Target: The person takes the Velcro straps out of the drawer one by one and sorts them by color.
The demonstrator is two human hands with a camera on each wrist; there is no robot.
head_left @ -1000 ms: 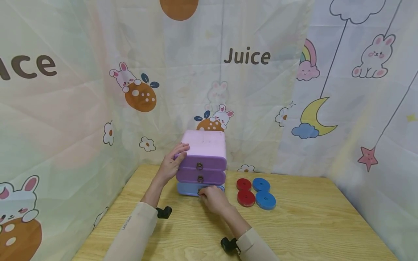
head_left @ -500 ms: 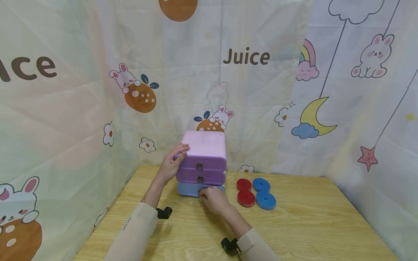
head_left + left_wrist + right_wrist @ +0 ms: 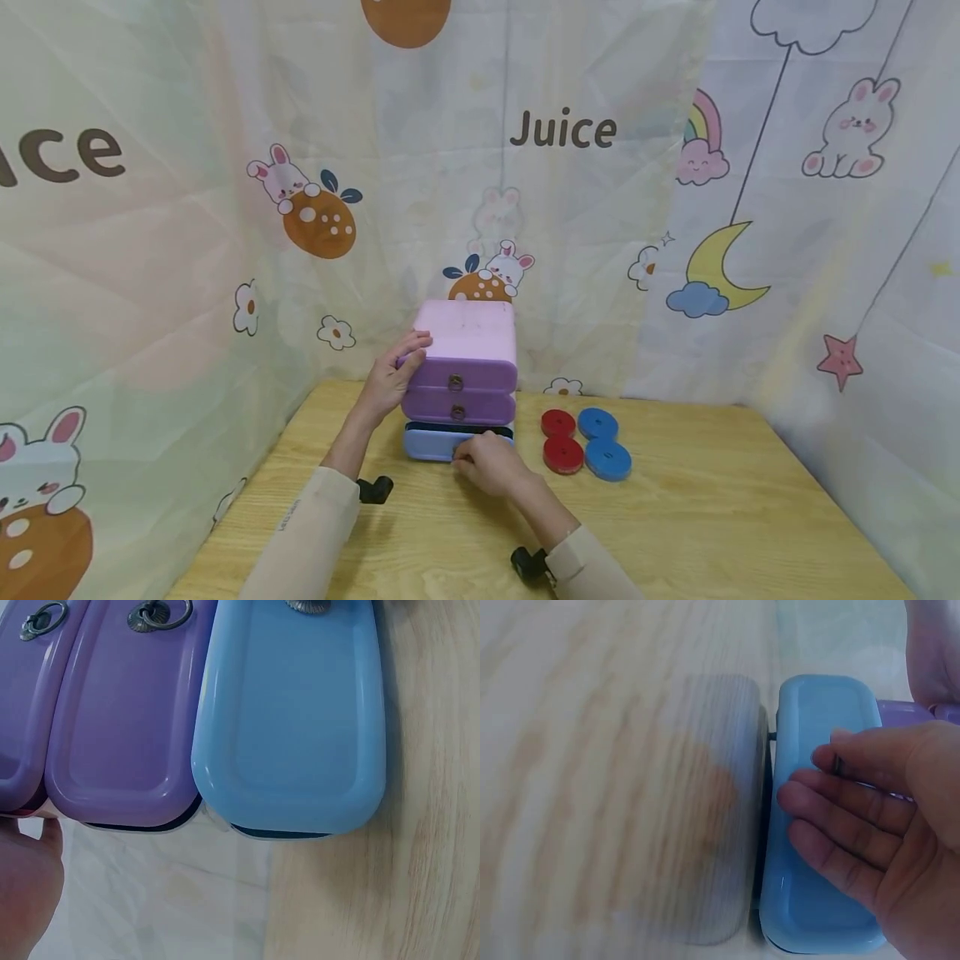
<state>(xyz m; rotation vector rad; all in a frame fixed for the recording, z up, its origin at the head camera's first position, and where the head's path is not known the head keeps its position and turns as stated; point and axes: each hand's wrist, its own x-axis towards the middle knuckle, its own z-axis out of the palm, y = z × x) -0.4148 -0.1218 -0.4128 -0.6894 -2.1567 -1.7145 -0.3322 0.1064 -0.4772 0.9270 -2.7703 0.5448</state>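
Observation:
A small drawer cabinet [image 3: 465, 329] with a pink top stands toward the back of the table. It has two purple drawer fronts [image 3: 435, 407] above one blue drawer [image 3: 427, 445]. My left hand [image 3: 384, 383] holds the cabinet's upper left edge, fingers over the top and thumb at the front corner. With thumb and index finger, my right hand [image 3: 491, 462] pinches the small metal ring pull [image 3: 838, 763] of the blue drawer. That drawer sticks out a little, with a dark gap behind its front. Both purple drawers sit closer in; their ring pulls [image 3: 169, 613] hang free.
Two red discs [image 3: 562, 456] and two blue discs [image 3: 608, 459], flat with small centre holes, lie right of the cabinet on the wooden table [image 3: 697, 517]. Printed cloth [image 3: 585, 233] hangs behind and at both sides. Black wrist-worn devices [image 3: 528, 565] show beside the sleeves.
The blue drawer has come slightly forward, opening a dark gap above it. My right hand has moved toward me with its ring pull. My left hand stays on the cabinet.

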